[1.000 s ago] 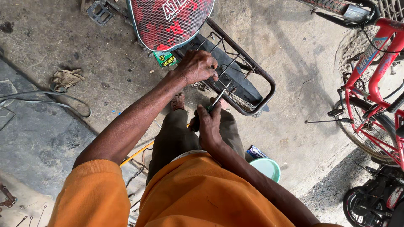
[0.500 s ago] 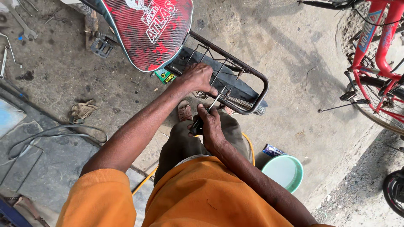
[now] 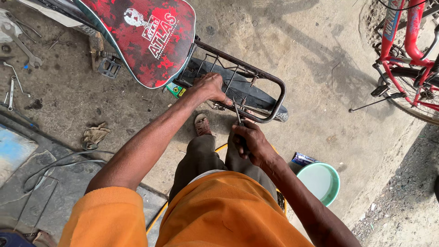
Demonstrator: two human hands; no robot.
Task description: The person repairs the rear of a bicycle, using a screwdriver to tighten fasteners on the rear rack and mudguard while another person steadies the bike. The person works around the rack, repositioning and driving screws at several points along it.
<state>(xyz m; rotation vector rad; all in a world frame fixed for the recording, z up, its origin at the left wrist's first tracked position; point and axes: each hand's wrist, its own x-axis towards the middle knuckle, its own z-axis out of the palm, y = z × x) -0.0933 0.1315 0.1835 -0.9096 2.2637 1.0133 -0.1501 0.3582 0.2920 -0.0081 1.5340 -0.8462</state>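
A thin metal tool [image 3: 238, 112], likely a screwdriver, stands tilted against the near side rail of the rear rack [image 3: 274, 89] of a bicycle, its tip at the rack's frame just above the back tyre [image 3: 260, 98]. The right hand [image 3: 249, 142] is closed in a fist around the tool's handle, just below the rack. The left hand [image 3: 211, 87] rests on the rack's wire bars, fingers curled down over them and pressing, thumb pointing toward the tool; how tightly it grips the bars cannot be told. In front of the rack sits the red patterned saddle [image 3: 151, 36]. Below the hands a sandalled foot [image 3: 202, 125] shows on the concrete floor. To the right stand a green bowl [image 3: 322, 180] and, farther off, a red bicycle [image 3: 411, 68]. Spanners [image 3: 18, 43] and a rag [image 3: 94, 135] lie on the ground at the left.
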